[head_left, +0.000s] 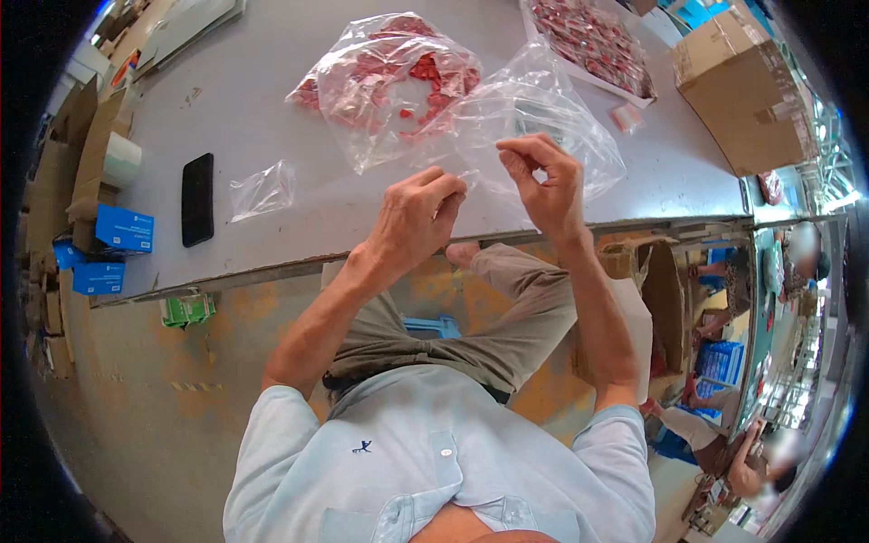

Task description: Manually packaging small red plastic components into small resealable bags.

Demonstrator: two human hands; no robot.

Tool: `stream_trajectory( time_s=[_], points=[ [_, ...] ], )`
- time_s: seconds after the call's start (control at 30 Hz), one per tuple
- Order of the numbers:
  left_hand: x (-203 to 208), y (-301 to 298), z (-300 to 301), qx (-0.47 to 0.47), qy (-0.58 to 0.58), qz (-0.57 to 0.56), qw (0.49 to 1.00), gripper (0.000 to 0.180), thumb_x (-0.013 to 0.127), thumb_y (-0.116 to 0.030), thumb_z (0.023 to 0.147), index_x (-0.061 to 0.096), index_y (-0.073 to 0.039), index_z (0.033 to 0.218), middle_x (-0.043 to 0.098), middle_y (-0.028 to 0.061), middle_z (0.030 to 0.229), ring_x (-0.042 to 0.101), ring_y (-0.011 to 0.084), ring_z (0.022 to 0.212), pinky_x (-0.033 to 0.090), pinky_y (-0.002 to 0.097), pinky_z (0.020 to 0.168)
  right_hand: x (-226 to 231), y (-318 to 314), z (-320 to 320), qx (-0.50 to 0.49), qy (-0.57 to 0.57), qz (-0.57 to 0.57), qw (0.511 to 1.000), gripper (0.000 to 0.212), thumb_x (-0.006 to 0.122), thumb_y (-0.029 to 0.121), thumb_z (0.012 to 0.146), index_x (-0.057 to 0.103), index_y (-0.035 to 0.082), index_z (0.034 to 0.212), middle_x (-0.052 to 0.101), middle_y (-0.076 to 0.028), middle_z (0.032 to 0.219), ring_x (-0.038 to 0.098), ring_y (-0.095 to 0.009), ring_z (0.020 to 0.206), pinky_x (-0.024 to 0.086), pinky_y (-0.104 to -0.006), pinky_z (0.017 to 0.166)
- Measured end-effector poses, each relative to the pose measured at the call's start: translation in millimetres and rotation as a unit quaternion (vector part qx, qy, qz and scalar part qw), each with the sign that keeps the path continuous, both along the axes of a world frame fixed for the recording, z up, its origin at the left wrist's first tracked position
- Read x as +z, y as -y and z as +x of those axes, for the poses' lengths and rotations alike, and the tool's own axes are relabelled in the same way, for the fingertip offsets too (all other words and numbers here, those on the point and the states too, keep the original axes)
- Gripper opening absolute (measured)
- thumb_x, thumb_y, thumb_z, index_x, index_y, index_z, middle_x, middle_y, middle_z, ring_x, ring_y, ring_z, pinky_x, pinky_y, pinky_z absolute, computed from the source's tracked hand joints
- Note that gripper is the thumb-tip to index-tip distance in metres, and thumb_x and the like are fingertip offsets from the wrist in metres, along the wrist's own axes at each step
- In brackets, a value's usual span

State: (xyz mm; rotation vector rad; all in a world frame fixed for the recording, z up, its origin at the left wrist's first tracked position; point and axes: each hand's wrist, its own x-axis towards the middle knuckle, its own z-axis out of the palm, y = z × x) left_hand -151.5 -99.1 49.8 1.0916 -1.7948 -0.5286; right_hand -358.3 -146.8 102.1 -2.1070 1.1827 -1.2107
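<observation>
My left hand (412, 217) is raised over the table's near edge, its fingers curled and thumb pressed in. To its right my right hand (550, 185) is bent, with thumb and forefinger brought together. Whatever either pinch holds, if anything, is too small or clear to make out. Just beyond them lies a large clear plastic bag (584, 149), crumpled, with little visible in it. Beside it to the left is another clear bag (339, 113) with many small red pieces (425, 68) in and around it.
A black phone (197, 199) and a small clear bag (262, 192) lie on the left of the table (244, 109). At the far right stand a tray of small red packets (597, 50), a loose packet (626, 118) and a cardboard box (742, 90). Blue boxes (124, 228) sit at the left edge.
</observation>
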Motion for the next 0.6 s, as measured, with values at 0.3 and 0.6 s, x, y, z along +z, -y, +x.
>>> stream_trajectory(
  time_s=[0.3,0.6],
  points=[
    [-9,-9,40,0.043,-0.003,0.004,0.999,0.008,0.071,0.003,0.092,0.072,0.0,0.099,0.068,0.0105,0.085,0.067,0.0181,0.071,0.056,0.0314,0.062,-13,130,108,0.144,-0.243,-0.078,0.956,0.012,0.071,0.004,0.086,0.073,0.003,0.097,0.073,-0.017,0.091,0.072,-0.035,0.083,0.056,-0.0431,0.075],
    [-19,-9,82,0.101,-0.015,0.022,0.995,0.007,0.072,0.001,0.092,0.072,0.0,0.099,0.068,0.0091,0.084,0.065,0.0183,0.068,0.054,0.0319,0.062,-49,153,125,0.203,-0.307,-0.018,0.93,0.013,0.073,0.005,0.084,0.071,0.003,0.096,0.074,-0.015,0.086,0.072,-0.026,0.077,0.056,-0.0373,0.071]
  ],
)
